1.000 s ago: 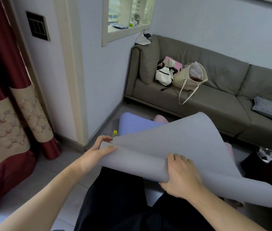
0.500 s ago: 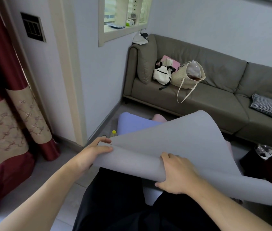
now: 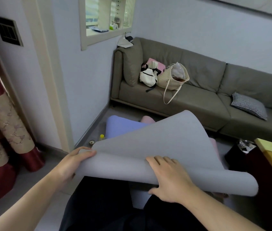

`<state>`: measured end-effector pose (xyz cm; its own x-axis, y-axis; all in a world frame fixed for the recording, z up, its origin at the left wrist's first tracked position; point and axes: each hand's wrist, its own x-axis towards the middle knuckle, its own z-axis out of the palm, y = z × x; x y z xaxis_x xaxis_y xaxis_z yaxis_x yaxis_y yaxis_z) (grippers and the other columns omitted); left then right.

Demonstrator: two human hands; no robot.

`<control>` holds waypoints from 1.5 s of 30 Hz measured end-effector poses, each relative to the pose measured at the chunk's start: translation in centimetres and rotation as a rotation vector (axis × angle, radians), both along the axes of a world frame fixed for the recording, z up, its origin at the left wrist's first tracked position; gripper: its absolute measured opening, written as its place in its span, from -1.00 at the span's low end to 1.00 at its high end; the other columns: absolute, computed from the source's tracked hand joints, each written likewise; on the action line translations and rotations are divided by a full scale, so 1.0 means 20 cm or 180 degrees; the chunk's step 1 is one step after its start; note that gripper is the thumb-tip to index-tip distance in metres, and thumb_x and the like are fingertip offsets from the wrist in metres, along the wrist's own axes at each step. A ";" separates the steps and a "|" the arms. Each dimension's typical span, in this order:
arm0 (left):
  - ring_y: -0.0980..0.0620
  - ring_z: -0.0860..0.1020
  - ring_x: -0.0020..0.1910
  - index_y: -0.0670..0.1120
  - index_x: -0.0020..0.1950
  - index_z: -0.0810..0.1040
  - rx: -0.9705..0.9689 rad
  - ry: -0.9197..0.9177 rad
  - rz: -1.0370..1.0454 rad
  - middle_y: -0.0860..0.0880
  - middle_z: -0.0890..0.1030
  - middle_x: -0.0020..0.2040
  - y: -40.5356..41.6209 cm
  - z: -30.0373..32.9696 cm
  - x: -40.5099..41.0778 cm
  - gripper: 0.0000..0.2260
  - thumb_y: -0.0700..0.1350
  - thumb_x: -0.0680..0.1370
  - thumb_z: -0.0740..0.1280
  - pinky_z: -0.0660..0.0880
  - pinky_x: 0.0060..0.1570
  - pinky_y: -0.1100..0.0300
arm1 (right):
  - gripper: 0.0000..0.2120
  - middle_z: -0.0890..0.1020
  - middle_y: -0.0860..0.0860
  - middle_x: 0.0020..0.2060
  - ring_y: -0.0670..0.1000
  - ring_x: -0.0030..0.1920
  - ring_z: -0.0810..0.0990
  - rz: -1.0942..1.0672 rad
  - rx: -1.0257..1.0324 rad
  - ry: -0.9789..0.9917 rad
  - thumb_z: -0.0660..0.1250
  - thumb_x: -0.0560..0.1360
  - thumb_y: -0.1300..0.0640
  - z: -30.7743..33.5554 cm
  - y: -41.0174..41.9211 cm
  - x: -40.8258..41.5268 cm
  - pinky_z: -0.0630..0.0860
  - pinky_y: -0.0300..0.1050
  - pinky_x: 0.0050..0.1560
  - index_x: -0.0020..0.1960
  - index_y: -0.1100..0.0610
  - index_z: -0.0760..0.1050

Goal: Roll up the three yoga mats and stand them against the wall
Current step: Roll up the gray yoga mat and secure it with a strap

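The left hand (image 3: 70,165) grips the near left end of the grey mat (image 3: 157,147): its thumb lies on top of the curled edge and its fingers (image 3: 88,153) are hidden beneath it, so the end is pinched between them. The right hand (image 3: 170,179) lies over the rolled fold further along, its fingers (image 3: 161,160) close together and bent over the top of the curl, the thumb tucked under its lower edge.

Between and just beyond both sets of fingers the mat forms only a loose first turn. Beyond the fingers the rest of the sheet rises, broad and unrolled, and past the right hand the curl runs on to a free rounded end. By my reading the rolling of this mat has barely begun, and the roll is still slack.

Further out, beyond the raised sheet, a blue mat (image 3: 121,125) and a pink mat (image 3: 147,119) show on the floor (image 3: 31,184) near the foot of the sofa (image 3: 198,97); how they lie I cannot tell, as the grey sheet hides most of them. No mat stands against the wall (image 3: 85,80) to the left of the fingers, so rolling and standing all seem yet to come.
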<state>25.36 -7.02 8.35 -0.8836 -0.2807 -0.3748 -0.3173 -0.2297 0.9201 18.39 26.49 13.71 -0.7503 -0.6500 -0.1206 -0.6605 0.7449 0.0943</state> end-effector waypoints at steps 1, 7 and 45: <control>-0.09 0.71 -0.09 -0.09 0.05 0.72 0.0024 -0.0033 -0.0007 -0.19 0.74 0.02 0.00 0.00 0.00 -0.60 0.07 0.31 0.63 0.55 0.04 -0.01 | -0.10 0.50 -0.05 0.27 0.10 0.23 0.52 -0.0075 0.0058 -0.0007 0.52 0.36 -0.38 0.00 0.03 -0.02 0.45 0.09 0.28 0.50 -0.07 0.19; -0.18 0.69 0.02 -0.17 0.09 0.69 -0.0761 -0.0238 -0.0192 -0.24 0.72 0.03 0.03 0.06 -0.05 -0.41 0.28 0.32 0.53 0.52 0.16 -0.05 | -0.46 0.59 0.04 0.06 0.16 0.03 0.62 -0.0238 0.0186 0.0036 0.47 0.41 -0.17 -0.02 0.08 -0.07 0.52 0.04 -0.01 0.24 0.03 0.36; -0.12 0.59 0.03 0.03 0.13 0.36 -0.5811 0.0439 -0.2033 0.00 0.56 0.01 0.75 0.11 -0.34 -0.46 0.11 0.25 0.49 0.40 -0.01 0.02 | -0.55 0.61 -0.09 -0.08 0.08 -0.09 0.62 -0.0555 0.0147 -0.0590 0.53 0.27 -0.11 0.05 0.12 -0.28 0.46 -0.07 -0.18 0.08 -0.09 0.45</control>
